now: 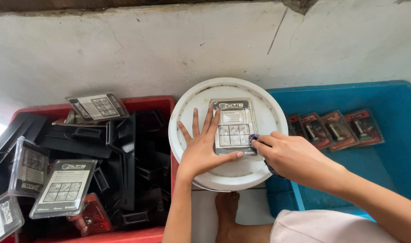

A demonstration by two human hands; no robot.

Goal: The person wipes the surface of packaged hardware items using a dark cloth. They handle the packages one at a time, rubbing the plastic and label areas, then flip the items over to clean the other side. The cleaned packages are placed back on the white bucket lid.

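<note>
Camera record, one view only: we hold no second view, so no shared field is listed.

Position: we log the head camera above the work, looking steeply down and slightly forward toward a whitewashed wall [124, 45] filling the upper frame.

Range: close. We see both forearms entering from the bottom edge, the left hand [201, 150] and right hand [284, 155] at centre frame.

Field: we count a round white bucket lid [187, 108] at centre, a red crate [147, 102] cut off at the left edge, a blue tub [394, 148] cut off at the right. A bare foot [226, 207] on the floor appears at the bottom.
</note>
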